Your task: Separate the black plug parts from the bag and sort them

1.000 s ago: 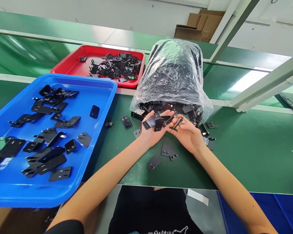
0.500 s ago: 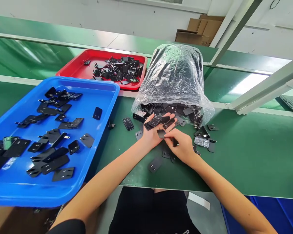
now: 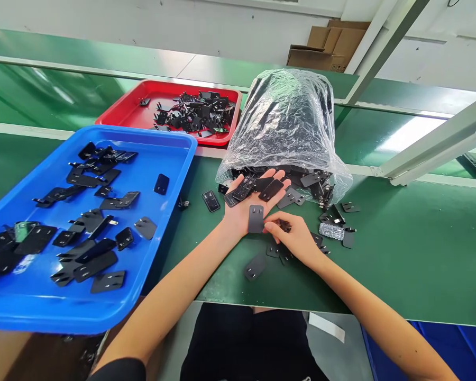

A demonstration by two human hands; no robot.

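My left hand (image 3: 238,212) is palm up with its fingers spread, bearing several flat black plug plates (image 3: 270,189) across the palm and fingers. Close to its heel, a dark grey plate with two metal prongs (image 3: 256,219) stands face-on, pinched at its right edge by my right hand (image 3: 295,233). Another small dark piece (image 3: 284,226) shows in the curl of my right fingers. Behind the left hand, a clear plastic bag (image 3: 283,121) lies with its mouth toward me, more black pieces spilling out. Loose plates, one a two-pronged plate (image 3: 255,267), lie on the green table below my hands.
At left a blue tray (image 3: 182,153) holds scattered black plug parts. Behind it stands a red tray (image 3: 122,108) with a heap of similar parts. A silvery textured block (image 3: 331,231) lies right of my hands. A metal post (image 3: 440,137) slants at the right.
The plate in my right fingers has turned from lying nearly edge-on to showing its pronged face. My left fingers have spread wider, and the hand has shifted slightly left.
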